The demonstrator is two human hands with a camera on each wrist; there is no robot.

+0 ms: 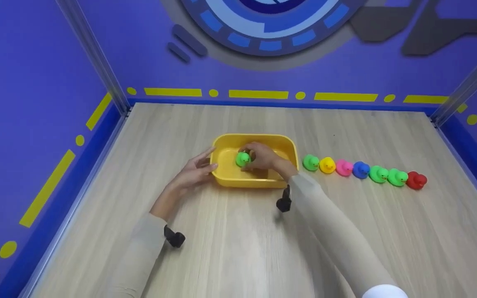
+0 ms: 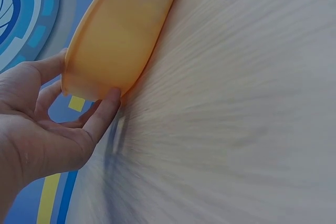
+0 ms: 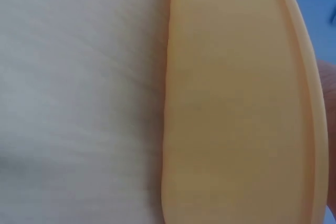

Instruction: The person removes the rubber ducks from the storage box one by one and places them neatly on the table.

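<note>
A yellow plastic basin (image 1: 251,183) stands on the wooden table. My right hand (image 1: 261,156) reaches over its right side and pinches a green toy duck (image 1: 242,159) inside it. Whether the duck touches the basin floor, I cannot tell. At the basin's left end, my left hand (image 1: 195,171) rests its extended fingers against the rim and outer wall. The left wrist view shows those fingertips (image 2: 113,95) touching the basin wall (image 2: 123,30) from outside. In the right wrist view, the basin's side (image 3: 236,98) hides most of the right hand (image 3: 329,103).
Right of the basin, several toy ducks form a slanting row, from a green duck (image 1: 311,162) through yellow, pink (image 1: 344,167) and blue to a red duck (image 1: 416,180). Blue-purple panels (image 1: 271,78) wall the table (image 1: 230,248) at the back and sides.
</note>
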